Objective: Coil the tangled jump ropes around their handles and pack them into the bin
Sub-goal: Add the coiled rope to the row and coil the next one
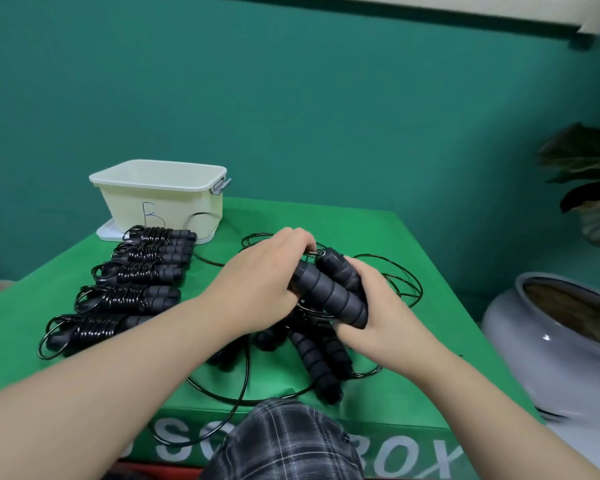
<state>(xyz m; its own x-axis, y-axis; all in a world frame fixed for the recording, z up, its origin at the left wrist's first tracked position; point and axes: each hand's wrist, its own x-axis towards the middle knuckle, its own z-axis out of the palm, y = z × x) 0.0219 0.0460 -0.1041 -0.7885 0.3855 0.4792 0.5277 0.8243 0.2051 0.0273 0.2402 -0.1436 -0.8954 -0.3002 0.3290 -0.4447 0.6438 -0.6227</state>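
I am holding the two foam handles of one jump rope side by side in my right hand, fingers curled around them, so they are making one thick core for winding. My left hand is pinching the thin black rope near the handle tops, to guide it. The rope is lying in loose tangled loops on the green table, with more loose handles under my hands. Five coiled ropes are waiting in a row at the left, near the cream bin, which I think is not packed yet.
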